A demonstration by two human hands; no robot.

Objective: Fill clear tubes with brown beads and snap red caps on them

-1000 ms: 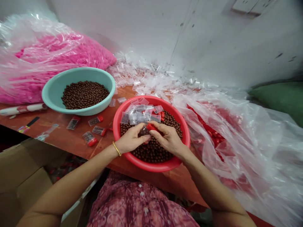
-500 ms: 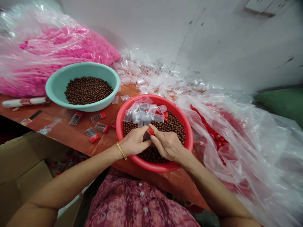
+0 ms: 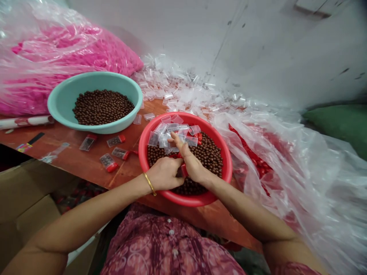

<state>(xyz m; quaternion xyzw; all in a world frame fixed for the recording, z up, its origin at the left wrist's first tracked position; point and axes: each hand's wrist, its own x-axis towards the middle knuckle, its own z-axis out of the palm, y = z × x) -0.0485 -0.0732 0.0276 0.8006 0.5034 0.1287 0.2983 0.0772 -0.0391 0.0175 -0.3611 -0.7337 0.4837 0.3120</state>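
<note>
A red basin [image 3: 229,168] holds brown beads [image 3: 210,156] with clear plastic cases [image 3: 163,137] piled at its back. Over the front of the basin, my left hand [image 3: 166,172] is closed around a small case with a red cap [image 3: 184,170], largely hidden by the fingers. My right hand [image 3: 190,158] has its fingers stretched forward, and its palm edge rests against the red cap. Both hands meet above the beads.
At the left stand a teal bowl [image 3: 54,103] of brown beads, several filled red-capped cases [image 3: 109,163] and a pink-filled bag [image 3: 71,49]. A clear bag with red pieces [image 3: 260,168] lies right. A cardboard box [image 3: 37,217] sits below left.
My right hand has opened from its pinch on the red-capped case, its fingers now extended forward. My left hand still holds the case. The view has shifted slightly.
</note>
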